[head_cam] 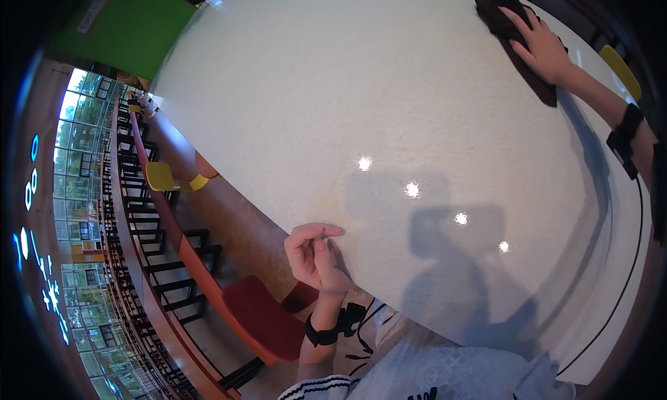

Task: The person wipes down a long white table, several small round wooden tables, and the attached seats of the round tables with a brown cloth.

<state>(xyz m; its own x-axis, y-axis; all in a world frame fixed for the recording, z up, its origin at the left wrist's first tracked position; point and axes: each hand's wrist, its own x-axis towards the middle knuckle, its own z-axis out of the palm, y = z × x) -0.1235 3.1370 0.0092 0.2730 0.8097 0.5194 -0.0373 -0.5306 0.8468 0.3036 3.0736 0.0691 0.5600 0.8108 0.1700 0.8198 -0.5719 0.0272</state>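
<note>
My right hand [544, 50] lies spread on a dark, crumpled cloth [500, 17] near the far right edge of a glossy white tabletop [312, 97]. One flap of the cloth hangs down from under the palm towards the wrist. At the near left edge of the tabletop is my left hand [315, 254], its fingers loosely curled and nothing in it. Both wrists wear black straps with small devices and cables.
Red chairs [266, 316] and yellow chairs [161, 177] stand left of the table, beside long rows of tables with black frames. Another yellow chair [620, 71] is past the right edge. A green panel [140, 30] rises at the far left. A black cable runs along the right side.
</note>
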